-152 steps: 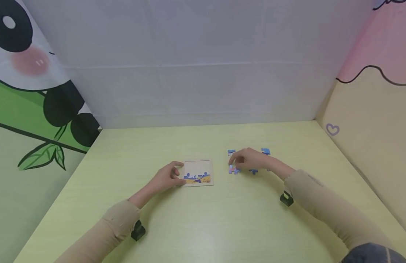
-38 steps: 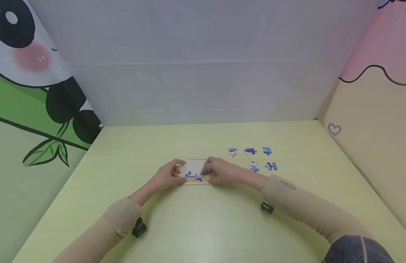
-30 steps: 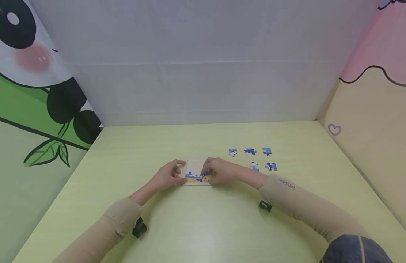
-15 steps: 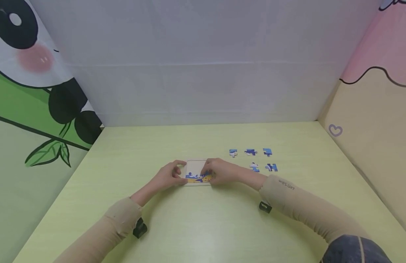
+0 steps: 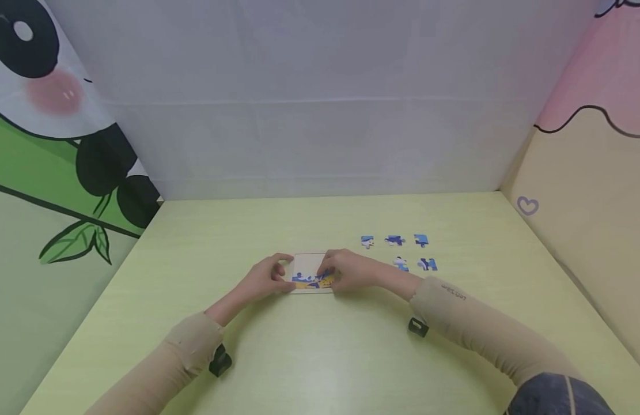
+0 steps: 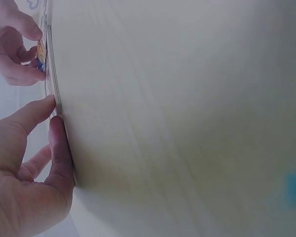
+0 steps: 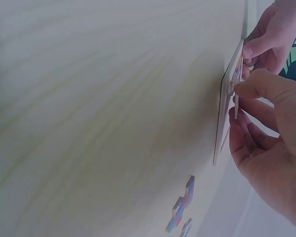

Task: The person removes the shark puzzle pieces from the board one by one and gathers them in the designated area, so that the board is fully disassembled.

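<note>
A light wooden puzzle tray (image 5: pixel 309 262) lies flat on the table, with blue, white and orange pieces fitted along its near part. My left hand (image 5: pixel 265 275) grips its left side, thumb at the near corner and index finger at the far one. Over the tray's right half, my right hand (image 5: pixel 351 270) pinches a puzzle piece (image 7: pixel 237 106), seen edge-on in the right wrist view. An orange and blue patch (image 6: pixel 40 52) shows by its fingers in the left wrist view. The fingers hide the tray's right edge.
Several loose blue puzzle pieces (image 5: pixel 394 240) lie in two rows right of the tray, partly behind the right forearm. Pink and blue loose pieces (image 7: pixel 181 206) show in the right wrist view. A white wall (image 5: pixel 320 144) bounds the pale table (image 5: pixel 320 351) at the back.
About five seconds ago my right hand was among the loose pieces; it has since moved left to the tray with a piece. Over the last second both hands stay nearly still.
</note>
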Tool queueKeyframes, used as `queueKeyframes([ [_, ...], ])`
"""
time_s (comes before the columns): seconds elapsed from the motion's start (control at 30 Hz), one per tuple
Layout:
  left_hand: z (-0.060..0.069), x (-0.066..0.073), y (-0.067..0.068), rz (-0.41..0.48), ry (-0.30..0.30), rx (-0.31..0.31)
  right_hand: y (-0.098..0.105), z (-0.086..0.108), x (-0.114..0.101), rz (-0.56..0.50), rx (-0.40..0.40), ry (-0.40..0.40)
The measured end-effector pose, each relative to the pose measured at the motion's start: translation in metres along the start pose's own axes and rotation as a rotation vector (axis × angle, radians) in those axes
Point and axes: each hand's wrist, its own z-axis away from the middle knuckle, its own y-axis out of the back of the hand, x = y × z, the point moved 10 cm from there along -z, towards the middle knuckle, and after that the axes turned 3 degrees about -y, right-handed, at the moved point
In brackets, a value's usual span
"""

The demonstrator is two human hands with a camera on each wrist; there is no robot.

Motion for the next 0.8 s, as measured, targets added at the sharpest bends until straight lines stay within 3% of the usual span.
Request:
queueKeyframes([
  [0.33, 0.0, -0.002, 0.0, -0.026, 0.016, 0.009, 0.011, 0.017, 0.007, -0.02, 0.1, 0.044],
  [0.8, 0.001, 0.001, 0.001, -0.019, 0.005, 0.009, 0.019, 0.049, 0.03, -0.027, 0.178, -0.014],
])
